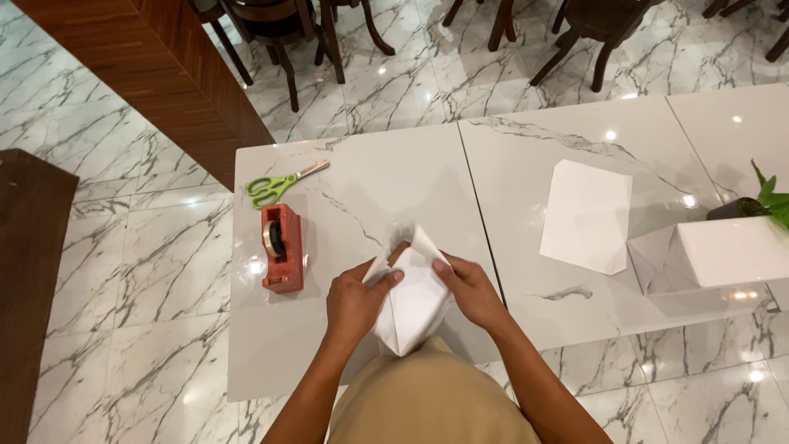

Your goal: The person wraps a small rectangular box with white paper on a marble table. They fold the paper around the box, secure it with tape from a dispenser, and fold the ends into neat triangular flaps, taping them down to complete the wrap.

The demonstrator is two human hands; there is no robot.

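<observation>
Both my hands hold a box wrapped in white paper [413, 306] over the near edge of the white marble table [370, 197]. My left hand [355, 298] grips its left side, thumb pressed on a paper flap. My right hand [470, 289] pinches the right flap near the top. A bit of brown box shows at the paper's open upper end. The parcel's lower corner hangs over my lap.
A red tape dispenser [281, 247] and green-handled scissors [278, 186] lie left of my hands. A loose white sheet [586, 215] lies to the right, beside a white wrapped box [715, 256] and a green plant [768, 201]. Dark wooden chairs [279, 33] stand beyond the table.
</observation>
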